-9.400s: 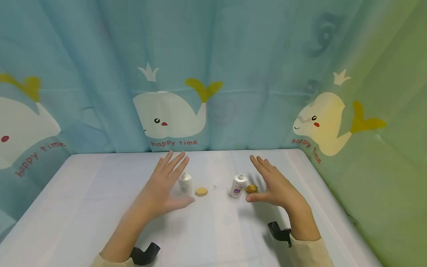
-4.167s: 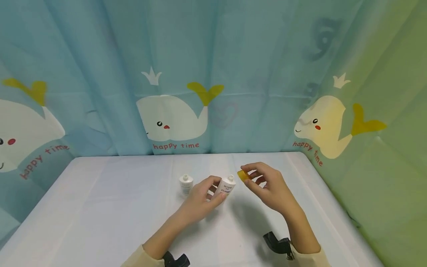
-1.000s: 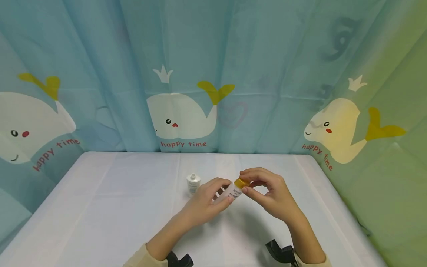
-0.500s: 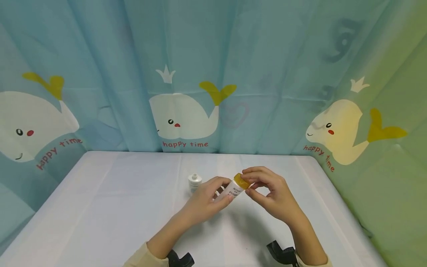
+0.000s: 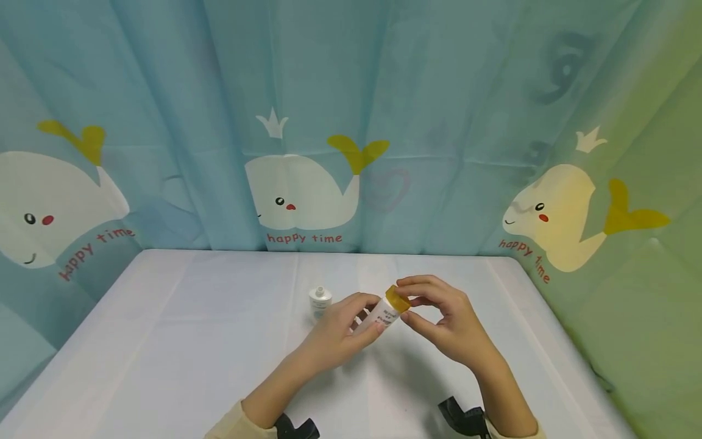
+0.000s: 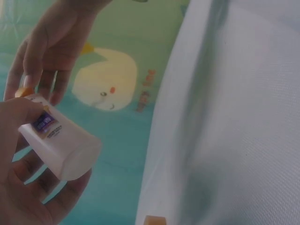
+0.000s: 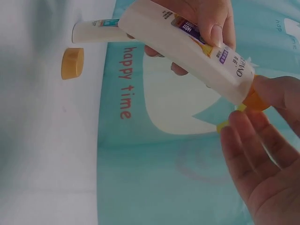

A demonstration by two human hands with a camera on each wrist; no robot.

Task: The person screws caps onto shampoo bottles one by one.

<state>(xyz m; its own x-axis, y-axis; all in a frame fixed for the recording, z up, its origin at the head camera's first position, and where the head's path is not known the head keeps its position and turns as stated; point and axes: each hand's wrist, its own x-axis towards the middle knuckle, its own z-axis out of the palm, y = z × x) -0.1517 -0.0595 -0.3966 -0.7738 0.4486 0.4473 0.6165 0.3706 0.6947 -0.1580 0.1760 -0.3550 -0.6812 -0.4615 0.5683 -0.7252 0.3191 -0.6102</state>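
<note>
L hand grips white tube, tilted, above table near centre. R hand pinches gold cap sitting on tube's top w/ thumb + fingertips. 2nd tube stands uncapped just left; loose cap lies beside it.

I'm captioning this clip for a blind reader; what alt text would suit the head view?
Two hands meet above a white table: the left hand grips a small white tube, tilted, while the right hand pinches the yellow cap on its end. A second, uncapped white tube stands behind, before a blue whale-print curtain.
</note>
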